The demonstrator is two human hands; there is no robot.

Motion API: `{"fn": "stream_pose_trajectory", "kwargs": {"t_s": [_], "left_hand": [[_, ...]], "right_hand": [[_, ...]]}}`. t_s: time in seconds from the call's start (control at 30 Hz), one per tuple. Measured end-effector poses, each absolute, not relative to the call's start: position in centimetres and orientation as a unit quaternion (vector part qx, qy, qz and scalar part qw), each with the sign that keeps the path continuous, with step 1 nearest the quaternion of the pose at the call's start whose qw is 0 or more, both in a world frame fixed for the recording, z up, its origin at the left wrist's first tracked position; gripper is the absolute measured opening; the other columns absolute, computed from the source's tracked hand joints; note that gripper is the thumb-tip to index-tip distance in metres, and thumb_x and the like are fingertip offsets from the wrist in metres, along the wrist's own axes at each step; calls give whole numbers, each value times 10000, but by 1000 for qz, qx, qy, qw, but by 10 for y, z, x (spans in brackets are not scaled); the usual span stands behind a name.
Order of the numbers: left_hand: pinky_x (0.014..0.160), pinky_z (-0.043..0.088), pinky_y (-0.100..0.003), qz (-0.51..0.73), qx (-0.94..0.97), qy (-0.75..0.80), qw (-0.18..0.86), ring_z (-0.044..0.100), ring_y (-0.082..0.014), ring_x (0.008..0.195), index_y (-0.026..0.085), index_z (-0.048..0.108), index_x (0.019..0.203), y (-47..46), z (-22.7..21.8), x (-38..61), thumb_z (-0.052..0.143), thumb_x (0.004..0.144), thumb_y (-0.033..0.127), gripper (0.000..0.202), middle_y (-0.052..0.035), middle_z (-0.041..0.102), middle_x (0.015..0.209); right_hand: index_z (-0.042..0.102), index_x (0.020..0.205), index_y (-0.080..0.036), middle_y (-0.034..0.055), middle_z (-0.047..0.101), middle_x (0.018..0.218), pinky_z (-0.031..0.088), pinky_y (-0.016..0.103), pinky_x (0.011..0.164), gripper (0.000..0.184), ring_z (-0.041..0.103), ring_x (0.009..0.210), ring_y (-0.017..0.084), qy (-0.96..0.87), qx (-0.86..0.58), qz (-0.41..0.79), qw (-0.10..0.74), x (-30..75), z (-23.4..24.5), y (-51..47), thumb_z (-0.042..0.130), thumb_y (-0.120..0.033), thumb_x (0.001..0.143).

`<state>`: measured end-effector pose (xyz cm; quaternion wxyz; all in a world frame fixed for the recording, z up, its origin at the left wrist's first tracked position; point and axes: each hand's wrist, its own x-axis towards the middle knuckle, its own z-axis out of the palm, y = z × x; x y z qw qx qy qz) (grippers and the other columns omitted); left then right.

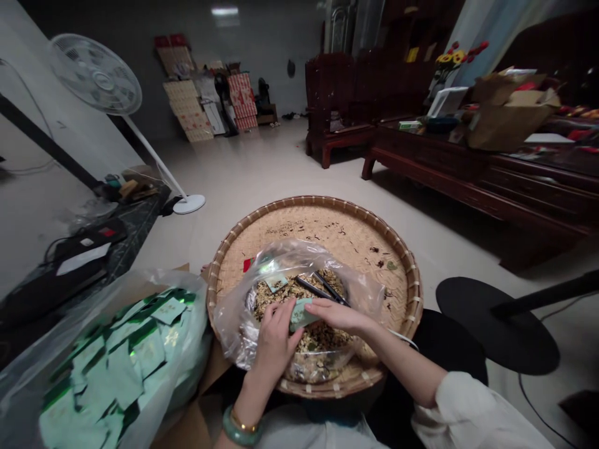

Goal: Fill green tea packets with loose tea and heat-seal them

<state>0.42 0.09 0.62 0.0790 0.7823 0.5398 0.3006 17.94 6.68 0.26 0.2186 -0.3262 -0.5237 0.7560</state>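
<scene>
My left hand [275, 340] and my right hand [337, 315] both grip a small pale green packet [302, 313] over a clear plastic bag [243, 312] of dried, chopped plant bits [322, 340]. My right hand also holds dark scissors [322, 288], whose blades point up and left over the bits. The bag lies in a round woven bamboo tray [402, 249]. Another green packet [276, 282] lies on the bits inside the bag. A jade bangle [238, 430] is on my left wrist.
A large plastic bag of several green packets [116, 362] lies at lower left. A standing fan [100, 78] is at upper left beside a dark low table [70, 249]. Dark wooden furniture [468, 168] runs along the right. A black round stand base [496, 321] sits right of the tray.
</scene>
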Motion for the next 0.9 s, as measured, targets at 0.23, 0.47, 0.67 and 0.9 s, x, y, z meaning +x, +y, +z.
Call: {"fn": "stream_pose_trajectory", "kwargs": {"t_s": [0.23, 0.47, 0.67, 0.9], "left_hand": [[856, 493, -437, 356, 697, 616, 90, 586, -263, 968, 179, 612, 1129, 7, 9, -27, 616, 712, 175, 417, -94, 680, 1043], [875, 473, -439, 461, 525, 698, 154, 629, -285, 939, 161, 651, 1046, 35, 24, -50, 669, 668, 299, 402, -127, 692, 1018], [939, 446, -416, 534, 477, 667, 204, 633, -266, 985, 177, 629, 1064, 42, 47, -56, 701, 641, 297, 446, -101, 692, 1014], [929, 463, -393, 528, 499, 632, 270, 637, -243, 987, 157, 585, 1144, 47, 50, -63, 697, 656, 298, 520, -118, 677, 1076]], "right_hand": [[666, 803, -125, 100, 689, 846, 511, 346, 736, 527, 642, 794, 195, -545, -382, 696, 270, 165, 35, 85, 462, -608, 844], [587, 1157, -170, 132, 609, 1231, 415, 370, 958, 336, 555, 1129, 270, -795, -507, 289, 169, 97, 22, 120, 548, -310, 853], [538, 1247, -134, 154, 563, 1287, 389, 367, 982, 439, 521, 1165, 283, -814, -516, 234, 127, 71, 19, 130, 549, -188, 811], [729, 888, -195, 90, 701, 928, 466, 330, 822, 204, 617, 952, 284, -859, -444, 254, 21, 127, 36, 116, 693, -207, 687]]}}
